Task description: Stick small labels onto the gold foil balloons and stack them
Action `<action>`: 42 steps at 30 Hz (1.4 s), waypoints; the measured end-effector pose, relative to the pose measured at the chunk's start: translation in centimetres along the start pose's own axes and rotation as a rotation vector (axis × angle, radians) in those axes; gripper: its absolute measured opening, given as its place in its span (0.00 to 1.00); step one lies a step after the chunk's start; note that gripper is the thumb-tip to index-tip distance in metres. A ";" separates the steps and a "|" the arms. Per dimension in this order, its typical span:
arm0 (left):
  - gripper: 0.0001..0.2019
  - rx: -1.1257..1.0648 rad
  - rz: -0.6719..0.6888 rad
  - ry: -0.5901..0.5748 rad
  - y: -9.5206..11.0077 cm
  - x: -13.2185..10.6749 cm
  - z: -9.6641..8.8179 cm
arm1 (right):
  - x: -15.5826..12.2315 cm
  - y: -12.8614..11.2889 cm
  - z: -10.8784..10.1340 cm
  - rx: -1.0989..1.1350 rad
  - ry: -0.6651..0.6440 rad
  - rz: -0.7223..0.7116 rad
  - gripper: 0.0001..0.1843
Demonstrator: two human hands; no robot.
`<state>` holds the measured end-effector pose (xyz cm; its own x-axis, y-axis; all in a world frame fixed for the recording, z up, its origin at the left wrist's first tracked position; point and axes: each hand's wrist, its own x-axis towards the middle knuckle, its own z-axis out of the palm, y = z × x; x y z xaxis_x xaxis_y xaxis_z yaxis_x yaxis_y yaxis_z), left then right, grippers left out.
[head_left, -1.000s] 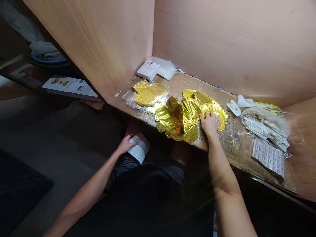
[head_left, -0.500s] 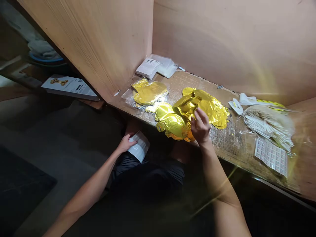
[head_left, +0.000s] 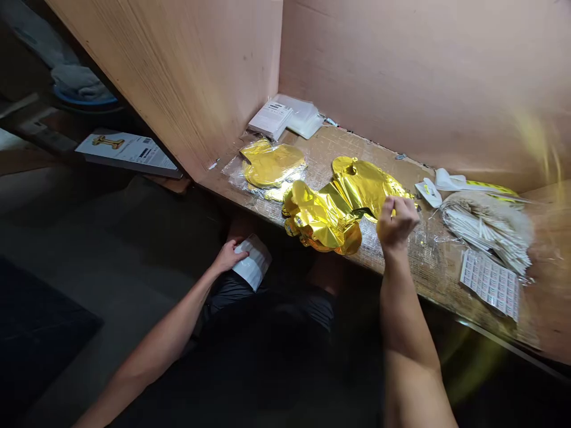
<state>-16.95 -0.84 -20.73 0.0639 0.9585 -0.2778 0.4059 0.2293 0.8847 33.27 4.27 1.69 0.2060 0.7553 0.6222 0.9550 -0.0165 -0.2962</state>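
My left hand (head_left: 229, 255) rests low by my lap, its thumb and fingers closed on a small whitish packet (head_left: 253, 261). On the bench, my right hand (head_left: 398, 223) is curled with its knuckles up, in front of the right-hand gold foil balloons (head_left: 372, 181). Whether its fingers hold anything is hidden. Crumpled gold foil balloons (head_left: 323, 217) lie left of that hand and overhang the bench's front edge slightly. Farther left, a flat gold foil balloon in clear plastic (head_left: 273, 164) lies on the bench.
White printed cards (head_left: 270, 119) and clear sleeves (head_left: 306, 122) stand in the back corner. On the right lie a bundle of white straws (head_left: 486, 229), a sticker sheet (head_left: 489, 284) and white tape-like strips (head_left: 448, 180). Wooden panels (head_left: 214, 77) wall the bench. Boxed cards (head_left: 127, 151) sit lower left.
My right hand has moved right across the gold foil, from the middle of the pile to its right end. The middle foil has dropped and crumpled leftward. My left hand stays put.
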 end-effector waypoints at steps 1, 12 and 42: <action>0.36 -0.002 0.002 -0.002 0.0 0.1 0.0 | 1.5 1.3 0.9 -0.038 -0.029 0.041 0.29; 0.37 -0.036 -0.012 0.002 0.0 -0.3 0.2 | 2.1 3.4 5.2 -0.141 -0.109 0.142 0.17; 0.37 -0.010 -0.010 0.013 -0.5 0.1 0.0 | 0.6 -0.2 2.4 -0.090 0.031 -0.025 0.20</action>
<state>-17.13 -0.82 -21.19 0.0486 0.9583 -0.2817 0.3969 0.2402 0.8859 32.67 6.32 0.38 0.1874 0.7355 0.6511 0.9749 -0.0581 -0.2149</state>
